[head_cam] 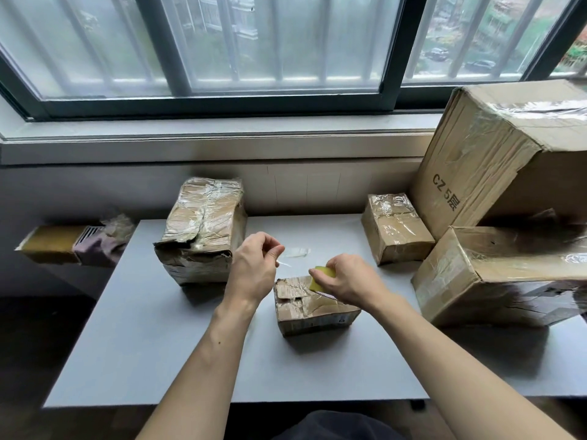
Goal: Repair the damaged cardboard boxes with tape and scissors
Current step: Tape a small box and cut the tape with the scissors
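Note:
A small torn cardboard box [313, 309] sits on the grey table [152, 344] in front of me. My right hand [349, 281] grips a yellowish roll of clear tape [320, 277] just above the box's top right. My left hand [254, 265] is up and to the left of the box, its thumb and finger pinched on the free end of a clear tape strip [284, 264] that runs toward the roll. No scissors are in view.
A crumpled, taped box [203, 227] stands at the table's back left. A smaller taped box [395, 227] sits back right, beside two large boxes [495, 173] [495, 277] stacked at the right. A scrap of tape [297, 252] lies on the table. The window wall is behind.

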Tool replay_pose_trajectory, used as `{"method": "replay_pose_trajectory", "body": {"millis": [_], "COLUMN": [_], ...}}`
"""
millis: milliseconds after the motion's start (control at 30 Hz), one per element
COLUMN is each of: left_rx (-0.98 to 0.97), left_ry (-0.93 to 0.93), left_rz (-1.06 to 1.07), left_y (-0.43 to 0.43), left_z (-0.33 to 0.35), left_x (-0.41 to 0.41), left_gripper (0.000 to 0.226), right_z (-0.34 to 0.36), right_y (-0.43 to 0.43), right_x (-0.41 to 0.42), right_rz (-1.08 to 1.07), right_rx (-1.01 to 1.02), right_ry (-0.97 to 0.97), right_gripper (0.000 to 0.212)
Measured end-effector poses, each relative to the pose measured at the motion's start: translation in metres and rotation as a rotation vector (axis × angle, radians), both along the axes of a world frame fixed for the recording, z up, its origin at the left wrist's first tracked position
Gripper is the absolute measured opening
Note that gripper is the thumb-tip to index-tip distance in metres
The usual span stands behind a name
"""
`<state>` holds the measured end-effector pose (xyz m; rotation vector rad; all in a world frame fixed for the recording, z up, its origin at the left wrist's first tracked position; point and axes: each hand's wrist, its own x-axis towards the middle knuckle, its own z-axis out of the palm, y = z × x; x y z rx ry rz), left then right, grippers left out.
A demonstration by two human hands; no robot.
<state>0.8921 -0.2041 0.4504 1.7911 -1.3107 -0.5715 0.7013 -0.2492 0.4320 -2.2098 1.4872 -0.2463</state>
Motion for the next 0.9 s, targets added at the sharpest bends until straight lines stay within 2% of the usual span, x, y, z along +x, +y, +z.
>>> {"method": "replay_pose_trajectory", "body": {"millis": [133,233,333,367,433,467,533,700,900], "left_rx": [0.199,0.268,0.404,0.429,0.433,0.423,0.412,0.459,0.518], "left_ry": [0.107,0.137,0.229,0.272,0.295,0.297,0.344,0.529,0.529], "left_rz": [-0.004,0.041,0.122,0.148,0.187,0.210,0.279,0.383,0.398], "left_y": [0.003,0.011,0.015,0.014,0.015,0.015,0.018,0.028,0.032], "left_z": [-0.022,-0.046,-0.066,-0.071,-0.075,-0.076,-0.082,-0.105,-0.128], "left_x": [0.003,0.005,0.010,0.012,0.015,0.016,0.020,0.027,0.022], "left_gripper": [0.011,0.017,0.044,0.045,0.018,0.016,0.023,0.024,0.027], "right_z": [-0.003,-0.006,-0.012,-0.013,-0.016,-0.016,-0.018,-0.022,-0.027], "right_y": [-0.002,-0.008,-0.013,-0.014,-0.014,-0.013,-0.015,-0.020,-0.019], "right_x": [-0.004,-0.006,-0.007,-0.006,-0.002,0.001,0.010,0.037,0.054], "right_rz": [-0.028,-0.081,-0.123,-0.123,-0.114,-0.101,-0.060,0.064,0.147], "right_rx": [0.010,0.076,0.135,0.135,0.140,0.143,0.131,0.140,0.139], "right_ry": [0.007,-0.060,-0.129,-0.132,-0.159,-0.179,-0.184,-0.112,-0.017], "right_gripper": [0.060,0.062,0.060,0.060,0.056,0.055,0.055,0.052,0.052]}}
